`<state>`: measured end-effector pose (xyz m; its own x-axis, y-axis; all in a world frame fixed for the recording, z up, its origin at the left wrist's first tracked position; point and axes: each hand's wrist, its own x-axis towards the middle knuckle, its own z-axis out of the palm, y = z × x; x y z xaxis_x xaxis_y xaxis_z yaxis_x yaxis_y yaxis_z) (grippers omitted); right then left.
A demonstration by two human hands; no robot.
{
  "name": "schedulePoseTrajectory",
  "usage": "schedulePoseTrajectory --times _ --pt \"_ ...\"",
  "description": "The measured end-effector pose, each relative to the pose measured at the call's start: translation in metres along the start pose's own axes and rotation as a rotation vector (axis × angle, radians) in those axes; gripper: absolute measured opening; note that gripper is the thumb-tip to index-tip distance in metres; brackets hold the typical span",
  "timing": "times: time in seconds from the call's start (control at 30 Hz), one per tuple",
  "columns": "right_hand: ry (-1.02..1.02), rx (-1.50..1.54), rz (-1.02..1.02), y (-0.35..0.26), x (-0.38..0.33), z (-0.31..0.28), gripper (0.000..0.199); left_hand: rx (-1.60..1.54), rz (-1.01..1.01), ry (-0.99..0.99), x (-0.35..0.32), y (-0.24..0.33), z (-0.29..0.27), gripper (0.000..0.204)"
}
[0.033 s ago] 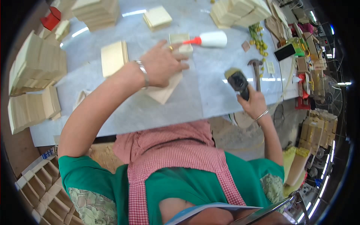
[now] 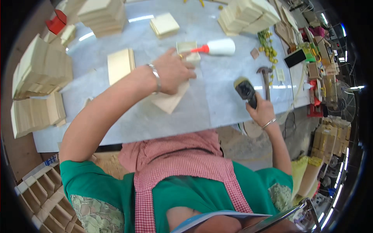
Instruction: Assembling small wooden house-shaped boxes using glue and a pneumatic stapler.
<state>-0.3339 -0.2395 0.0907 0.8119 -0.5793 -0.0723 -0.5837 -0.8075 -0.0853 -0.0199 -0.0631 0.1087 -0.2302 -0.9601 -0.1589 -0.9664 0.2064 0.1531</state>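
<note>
My left hand (image 2: 173,72) reaches over the table with its fingers spread, palm down. Under it lies a thin pale wooden board (image 2: 169,101), partly hidden by the hand; whether the palm presses on it I cannot tell. Just beyond the fingertips are small flat pieces (image 2: 186,46) beside a white glue bottle (image 2: 221,47) with a red nozzle, lying on its side. In my right hand (image 2: 263,110) is the handle of a black tool (image 2: 245,89) with a broad, yellowish-topped head; its exact kind is unclear. A claw hammer (image 2: 266,79) rests right beside this hand.
Stacks of wooden boards stand at the left (image 2: 42,70), far left (image 2: 101,17) and far right (image 2: 248,15). Smaller board piles lie nearer (image 2: 120,66) and farther back (image 2: 164,25). Yellow-green artificial-looking fruit (image 2: 268,48) and a black phone-like slab (image 2: 295,56) are at the right.
The table scene sits slightly lower in view. The head of the black tool has turned a little in my right hand. Both hands otherwise keep nearly the same places.
</note>
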Motion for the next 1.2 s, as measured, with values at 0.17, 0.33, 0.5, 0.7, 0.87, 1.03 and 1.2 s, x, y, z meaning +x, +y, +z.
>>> schedulePoseTrajectory --times 0.17,0.33,0.5,0.7,0.87,1.03,1.2 --pt "0.141 0.0 0.172 0.017 -0.003 0.049 0.063 0.163 0.012 -0.35 0.022 0.017 -0.016 0.031" --pt "0.036 0.064 0.381 0.01 0.026 0.068 0.084 0.003 -0.131 -0.37 -0.038 0.032 -0.055 0.023" --pt "0.054 0.067 0.411 0.014 0.038 0.073 0.084 -0.181 -0.527 0.334 -0.187 0.044 -0.05 0.015" --pt "0.234 0.292 0.126 0.045 0.055 0.07 0.055 -1.157 -1.293 1.66 -0.328 0.152 0.047 0.012" --pt "0.165 0.392 0.019 -0.02 0.069 0.048 0.044 -1.198 -1.378 2.233 -0.377 0.219 0.149 0.01" --pt "0.076 0.428 -0.123 -0.07 0.076 0.041 0.035 -1.158 -1.451 2.576 -0.407 0.192 0.244 0.018" --pt "0.052 0.312 -0.147 -0.085 0.073 0.033 0.032 -1.006 -1.382 2.788 -0.432 0.135 0.294 0.021"
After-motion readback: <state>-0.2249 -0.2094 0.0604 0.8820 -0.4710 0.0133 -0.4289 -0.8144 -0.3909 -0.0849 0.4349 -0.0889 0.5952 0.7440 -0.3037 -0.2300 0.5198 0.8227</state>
